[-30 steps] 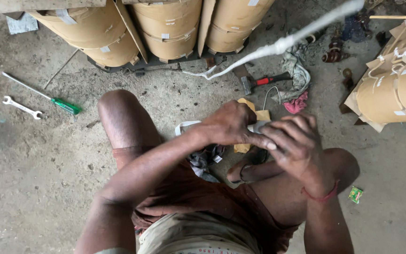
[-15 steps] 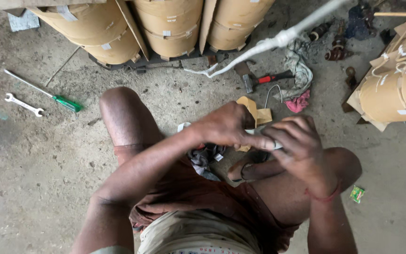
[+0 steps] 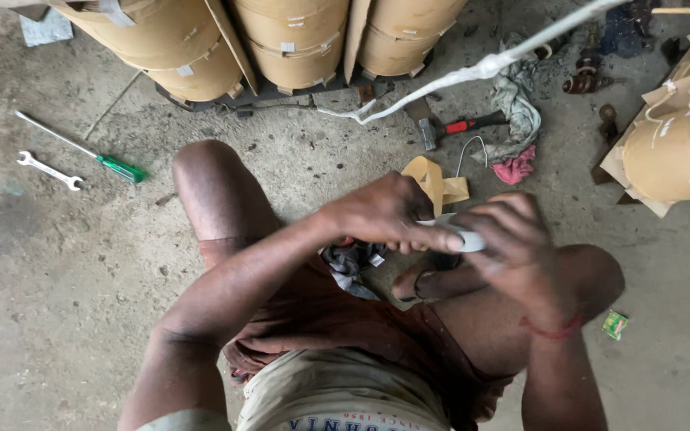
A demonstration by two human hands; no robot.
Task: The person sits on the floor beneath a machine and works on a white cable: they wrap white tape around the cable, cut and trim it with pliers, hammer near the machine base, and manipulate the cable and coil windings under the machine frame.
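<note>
I sit on a concrete floor with my knees bent. My left hand (image 3: 385, 214) and my right hand (image 3: 513, 239) meet in front of me, both closed around a small white strip-like object (image 3: 465, 237) between them. Only a short white end shows between the fingers; the rest is hidden. A dark rag (image 3: 350, 263) lies under my hands on my lap. Just beyond my hands sits a folded tan paper tape piece (image 3: 437, 182) on the floor.
Large brown paper-wrapped rolls (image 3: 297, 40) stand at the top, another roll (image 3: 680, 144) at the right. A green-handled screwdriver (image 3: 89, 152) and a wrench (image 3: 49, 170) lie at the left. A red-handled hammer (image 3: 457, 128), rags (image 3: 517, 112) and a white cord (image 3: 473, 73) lie beyond.
My hands stay together on the white object, the fingers shifting slightly. The view has drifted a little; nothing on the floor has moved.
</note>
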